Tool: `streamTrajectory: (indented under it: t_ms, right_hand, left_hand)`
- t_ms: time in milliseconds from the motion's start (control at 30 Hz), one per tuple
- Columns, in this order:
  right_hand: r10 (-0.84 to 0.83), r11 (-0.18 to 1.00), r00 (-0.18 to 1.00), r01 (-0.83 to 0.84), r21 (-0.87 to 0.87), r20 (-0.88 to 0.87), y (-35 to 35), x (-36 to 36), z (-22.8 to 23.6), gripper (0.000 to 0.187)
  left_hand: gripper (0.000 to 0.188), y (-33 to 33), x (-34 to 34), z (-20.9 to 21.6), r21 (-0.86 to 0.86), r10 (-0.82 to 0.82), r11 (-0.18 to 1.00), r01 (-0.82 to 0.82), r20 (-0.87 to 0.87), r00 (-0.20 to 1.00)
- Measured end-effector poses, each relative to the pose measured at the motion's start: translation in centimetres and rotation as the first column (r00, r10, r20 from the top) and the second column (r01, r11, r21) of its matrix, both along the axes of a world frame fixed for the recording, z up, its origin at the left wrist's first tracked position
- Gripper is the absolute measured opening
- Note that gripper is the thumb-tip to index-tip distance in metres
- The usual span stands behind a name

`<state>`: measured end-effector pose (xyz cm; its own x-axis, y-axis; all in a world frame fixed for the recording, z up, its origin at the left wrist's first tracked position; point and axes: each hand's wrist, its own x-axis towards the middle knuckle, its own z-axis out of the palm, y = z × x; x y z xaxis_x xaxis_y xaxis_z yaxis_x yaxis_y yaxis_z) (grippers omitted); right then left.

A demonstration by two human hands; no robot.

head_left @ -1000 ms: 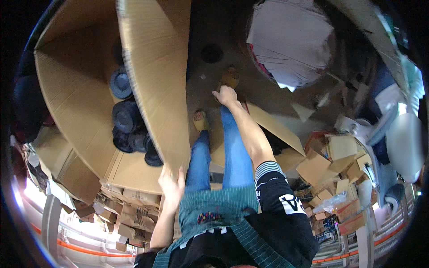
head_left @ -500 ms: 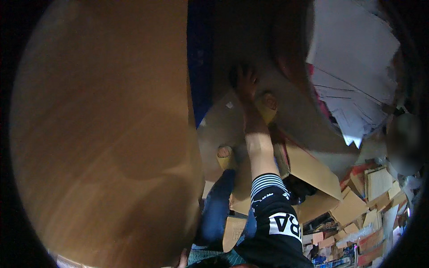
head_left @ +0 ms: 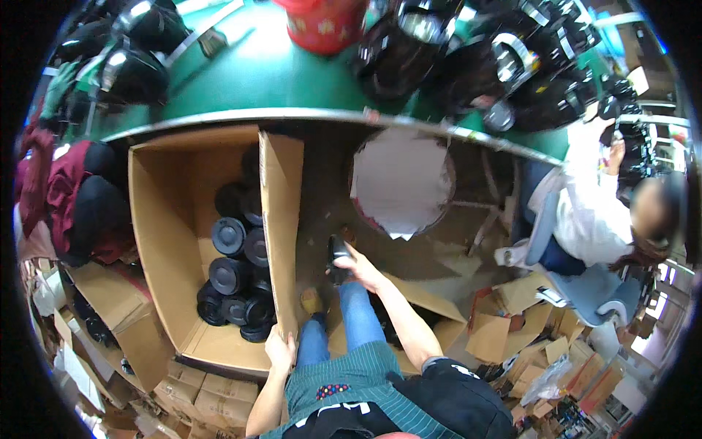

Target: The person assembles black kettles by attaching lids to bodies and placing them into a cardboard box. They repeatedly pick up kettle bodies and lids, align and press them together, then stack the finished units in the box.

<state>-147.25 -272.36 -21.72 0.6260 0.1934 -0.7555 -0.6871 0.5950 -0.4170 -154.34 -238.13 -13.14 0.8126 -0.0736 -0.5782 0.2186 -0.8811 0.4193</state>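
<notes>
A large open cardboard box (head_left: 197,350) stands on my left, with several round black parts (head_left: 228,235) piled along its right side. My left hand (head_left: 281,350) grips the near right corner of this box, fingers closed over the cardboard edge. In my right hand (head_left: 351,262) is a black round part (head_left: 336,257), seen nearly edge-on above my knee; its exact kind is unclear. It looks similar to the parts in the box. The hand's thumb side shows, while the far fingers are partly hidden behind the part.
A green-topped table (head_left: 263,80) crosses ahead, bearing glossy black appliances (head_left: 406,58) and a red bucket (head_left: 325,25). Under it stands a round bin (head_left: 402,183) with white sheets. A person (head_left: 592,212) sits at right, another (head_left: 88,183) at left. Cardboard boxes (head_left: 212,395) lie around.
My view has lifted away from the box wall. My right hand has come up from near the floor and holds the black round part. My left hand now shows fully on the box edge.
</notes>
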Motion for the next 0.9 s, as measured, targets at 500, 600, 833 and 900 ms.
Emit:
streamTrajectory:
  t_ms: [500,600,833,900]
  right_hand:
    - [-0.336,0.526,0.862,-0.163,0.835,0.38,2.9,15.8,38.5,0.131]
    - [-0.258,0.543,0.915,-0.127,0.83,0.309,4.3,15.8,41.7,0.128]
    - [-0.199,0.412,0.938,-0.181,0.893,0.282,8.9,18.7,47.1,0.124]
    - [-0.115,0.473,0.948,-0.209,0.856,0.296,10.0,20.3,46.7,0.122]
  left_hand:
    - [0.052,-0.1,1.7,-1.5,0.321,-0.091,0.929,0.181,-0.276,0.957]
    - [0.041,2.0,2.8,-3.1,0.216,-0.192,0.944,0.247,-0.247,0.95]
    - [0.039,1.6,11.4,3.7,-0.243,0.055,0.969,-0.043,0.043,0.998]
    - [0.039,1.7,13.8,5.5,-0.365,0.193,0.92,-0.145,0.097,0.976]
